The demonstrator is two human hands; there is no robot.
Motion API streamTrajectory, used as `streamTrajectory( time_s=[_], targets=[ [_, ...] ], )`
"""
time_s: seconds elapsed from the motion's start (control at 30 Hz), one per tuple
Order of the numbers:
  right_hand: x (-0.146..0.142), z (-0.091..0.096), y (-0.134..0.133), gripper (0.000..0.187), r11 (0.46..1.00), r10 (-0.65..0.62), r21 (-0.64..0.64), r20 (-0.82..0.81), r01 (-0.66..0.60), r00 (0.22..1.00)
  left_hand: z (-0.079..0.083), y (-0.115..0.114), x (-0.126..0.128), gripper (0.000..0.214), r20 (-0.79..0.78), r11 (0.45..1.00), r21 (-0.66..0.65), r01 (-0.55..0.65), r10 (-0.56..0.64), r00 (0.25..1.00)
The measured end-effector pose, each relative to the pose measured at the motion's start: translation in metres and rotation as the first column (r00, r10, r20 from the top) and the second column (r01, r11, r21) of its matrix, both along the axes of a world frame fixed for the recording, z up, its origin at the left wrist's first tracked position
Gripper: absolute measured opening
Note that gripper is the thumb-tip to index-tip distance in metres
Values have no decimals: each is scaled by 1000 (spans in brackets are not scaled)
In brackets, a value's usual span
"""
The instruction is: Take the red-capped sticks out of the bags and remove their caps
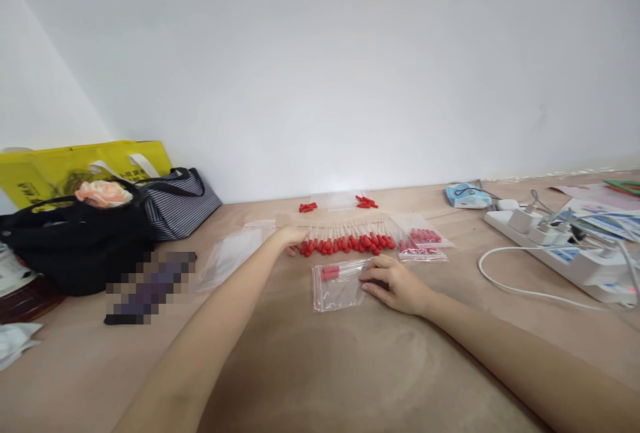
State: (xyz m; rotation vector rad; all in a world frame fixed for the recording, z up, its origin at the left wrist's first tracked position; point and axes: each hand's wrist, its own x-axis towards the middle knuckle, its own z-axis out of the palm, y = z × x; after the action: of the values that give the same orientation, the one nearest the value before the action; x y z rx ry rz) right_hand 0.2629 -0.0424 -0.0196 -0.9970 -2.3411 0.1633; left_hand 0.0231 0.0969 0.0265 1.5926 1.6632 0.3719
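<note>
Head view: left hand (291, 236) reaches droppers (350, 243) (fingers' grip unclear); right hand (395, 284) flat, fingers extended, on bag (336, 290).

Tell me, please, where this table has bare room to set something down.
The widest bare tabletop lies between the forearms, nearer than the zip bag under the right hand. Another runs between that hand and the white cable. Crowded: the red-tipped sticks at the left hand, and the power strip.

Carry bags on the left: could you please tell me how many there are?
3: a yellow bag at the back, a black bag in front of it, a striped bag right of both. Others may be hidden behind.
</note>
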Motion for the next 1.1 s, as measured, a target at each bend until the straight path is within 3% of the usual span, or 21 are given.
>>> streamTrajectory(
  time_s=[0.23,0.43,0.57,0.77,0.93,1.1],
  targets=[
    [0,-2,0,19,1000,-2,5,-10,2,1000,-6,-26,-8,21,102,997,39,-72,68,992],
    [0,-3,1,20,1000,13,16,-33,-13,999,-21,-37,-14,25,154,978,185,-97,68,986],
    [0,-2,1,20,1000,14,9,-28,-14,1000,-25,-49,-17,29,137,939,324,-115,74,988],
    [1,-1,-1,20,1000,1,24,-1,-1,1000,-27,-77,-20,22,101,833,532,-151,115,988],
    [-6,-1,-1,25,994,-75,75,-27,77,997,-30,-112,-20,14,22,751,658,53,-89,996],
    [-14,-3,1,32,995,-95,25,5,94,996,-31,-131,-14,19,5,743,639,198,-261,965]
  ],
)
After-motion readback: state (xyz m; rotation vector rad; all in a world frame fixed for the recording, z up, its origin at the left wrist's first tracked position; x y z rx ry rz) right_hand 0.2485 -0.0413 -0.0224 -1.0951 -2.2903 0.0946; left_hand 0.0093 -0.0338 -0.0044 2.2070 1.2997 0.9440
